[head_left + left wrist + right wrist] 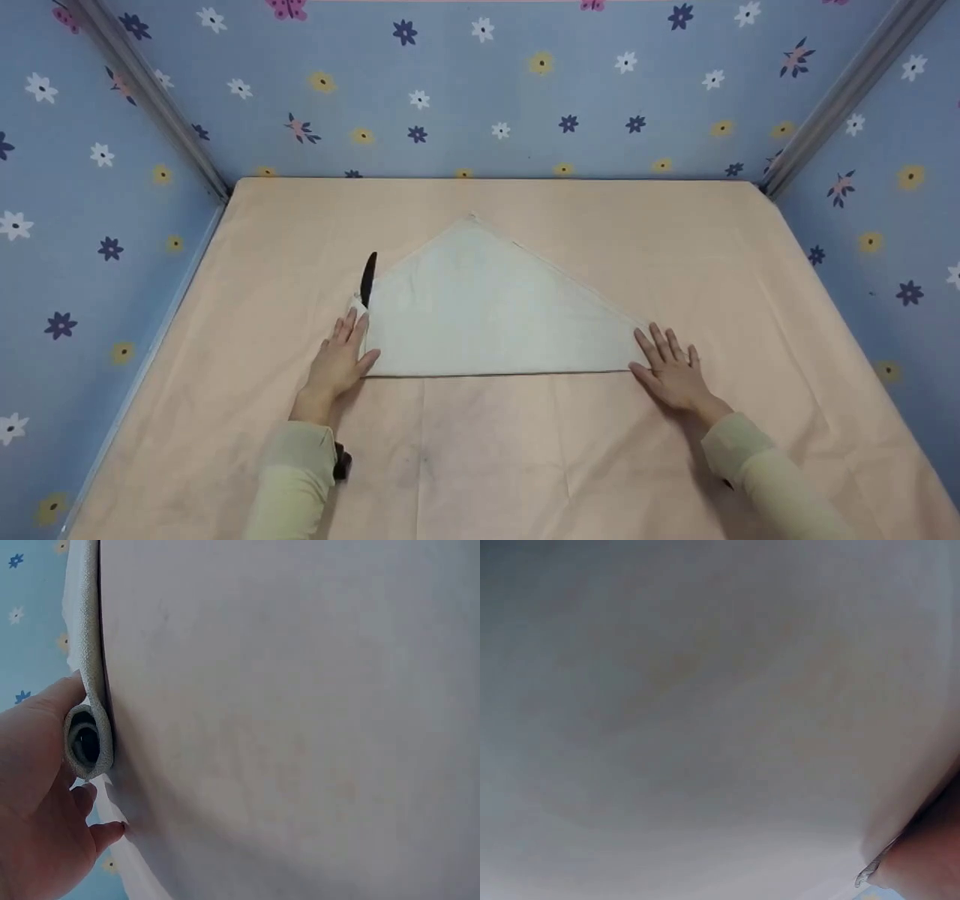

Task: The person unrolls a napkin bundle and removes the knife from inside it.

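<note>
A pale white cloth lies folded on the table, its straight edge near me and its peak pointing away. The cloth's left edge is turned over into a small roll, with something dark inside. From the far end of that roll sticks a slim black piece with a blade-like shape; the rest of it is hidden. My left hand rests along the roll, fingers extended and thumb over the cloth's near-left corner. With fingers spread, my right hand lies at the cloth's right corner.
A peach-coloured cover with faint creases spreads over the table. Blue flowered panels stand behind and on both sides, with grey posts at the back corners.
</note>
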Action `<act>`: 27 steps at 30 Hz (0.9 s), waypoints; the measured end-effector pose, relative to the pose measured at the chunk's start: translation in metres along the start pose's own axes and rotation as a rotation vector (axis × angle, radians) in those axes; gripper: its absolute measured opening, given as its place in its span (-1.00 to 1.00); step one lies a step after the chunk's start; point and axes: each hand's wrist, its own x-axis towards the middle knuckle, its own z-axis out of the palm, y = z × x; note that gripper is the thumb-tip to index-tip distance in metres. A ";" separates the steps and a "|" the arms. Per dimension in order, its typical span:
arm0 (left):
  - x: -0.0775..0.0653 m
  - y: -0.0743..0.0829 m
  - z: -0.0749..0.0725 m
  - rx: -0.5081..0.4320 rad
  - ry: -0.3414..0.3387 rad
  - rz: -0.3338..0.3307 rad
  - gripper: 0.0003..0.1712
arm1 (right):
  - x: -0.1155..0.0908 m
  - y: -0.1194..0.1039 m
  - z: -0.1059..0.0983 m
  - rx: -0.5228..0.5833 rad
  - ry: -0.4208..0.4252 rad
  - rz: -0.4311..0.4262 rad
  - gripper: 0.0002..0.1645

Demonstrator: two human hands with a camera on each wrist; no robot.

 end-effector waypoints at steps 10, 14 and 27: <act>0.000 -0.002 -0.002 0.009 -0.011 -0.009 -0.27 | 0.001 0.001 0.001 -0.004 0.006 0.005 -0.23; 0.000 -0.003 -0.002 0.008 -0.011 -0.010 -0.29 | 0.001 0.001 0.001 0.006 0.011 0.002 -0.23; -0.002 -0.008 -0.005 0.001 -0.002 -0.014 -0.32 | 0.001 0.001 0.001 0.012 -0.019 0.003 -0.23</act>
